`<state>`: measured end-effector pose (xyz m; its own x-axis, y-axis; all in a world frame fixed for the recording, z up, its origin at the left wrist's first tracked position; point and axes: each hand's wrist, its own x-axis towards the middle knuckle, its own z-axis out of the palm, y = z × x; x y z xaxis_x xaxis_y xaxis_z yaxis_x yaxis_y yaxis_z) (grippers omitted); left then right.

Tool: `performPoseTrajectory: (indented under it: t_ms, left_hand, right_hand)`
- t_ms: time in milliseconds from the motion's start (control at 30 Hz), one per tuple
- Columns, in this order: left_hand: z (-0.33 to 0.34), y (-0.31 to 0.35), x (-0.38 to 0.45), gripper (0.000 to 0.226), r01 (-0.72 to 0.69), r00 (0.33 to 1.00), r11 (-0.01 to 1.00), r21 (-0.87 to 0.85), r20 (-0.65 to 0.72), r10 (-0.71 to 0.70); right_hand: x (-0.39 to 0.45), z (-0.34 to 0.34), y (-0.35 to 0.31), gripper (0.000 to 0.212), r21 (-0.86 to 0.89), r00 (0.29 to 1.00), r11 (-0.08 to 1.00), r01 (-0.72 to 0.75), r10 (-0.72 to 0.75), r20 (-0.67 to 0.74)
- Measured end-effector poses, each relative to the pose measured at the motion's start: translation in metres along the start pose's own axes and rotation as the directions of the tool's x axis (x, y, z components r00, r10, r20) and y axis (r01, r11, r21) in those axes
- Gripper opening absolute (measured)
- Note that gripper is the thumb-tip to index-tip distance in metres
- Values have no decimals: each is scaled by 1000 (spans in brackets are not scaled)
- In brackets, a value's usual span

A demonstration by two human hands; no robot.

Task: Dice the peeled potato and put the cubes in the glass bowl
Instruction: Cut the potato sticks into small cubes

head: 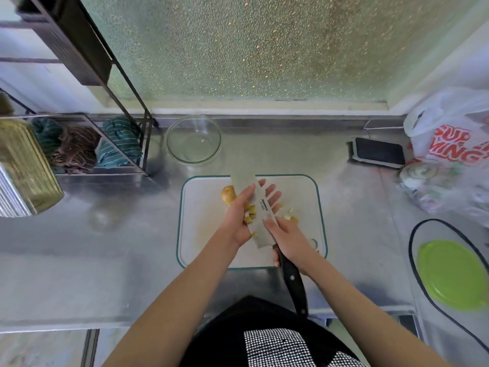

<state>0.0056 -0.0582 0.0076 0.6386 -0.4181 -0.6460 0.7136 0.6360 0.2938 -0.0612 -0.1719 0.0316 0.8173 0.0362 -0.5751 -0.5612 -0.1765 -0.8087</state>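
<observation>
A white cutting board (pixel 201 234) with a green rim lies on the steel counter. My right hand (pixel 291 239) grips the black handle of a broad knife (pixel 260 205), index finger laid along the blade. My left hand (pixel 238 221) holds several potato cubes (pixel 250 214) against the blade's left face, thumb on top and straight fingers showing past its far side. An uncut yellow potato piece (pixel 228 195) lies on the board left of the blade. A few loose cubes (pixel 291 218) sit to the blade's right. The glass bowl (pixel 172 144) stands behind the board, one small piece inside.
A wire rack with folded cloths (pixel 87 147) stands at the left, beside a yellowish container (pixel 23 165). A dark phone (pixel 378 152) and plastic bags (pixel 449 144) sit at the right. A green lid (pixel 449 274) lies at the right edge.
</observation>
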Motion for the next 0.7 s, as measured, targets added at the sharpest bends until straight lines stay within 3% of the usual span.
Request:
performPoseTrajectory:
  t_ms: [67,367,500,700]
  left_hand:
    - [1,0,4,25,-1,999,999,-50,-37,-1]
    - [4,-6,5,27,46,985,999,16,-170,-43]
    - [2,-15,5,29,5,985,1000,-27,-173,-9]
    - [-6,-21,6,34,-67,976,994,88,-203,83]
  right_hand:
    - [1,2,-2,45,-9,1000,1000,5,-5,-23]
    - [11,6,0,33,16,994,1000,19,-17,-104]
    - [18,6,1,34,66,978,997,38,-24,-207]
    - [25,5,4,35,-9,946,999,44,-45,-322]
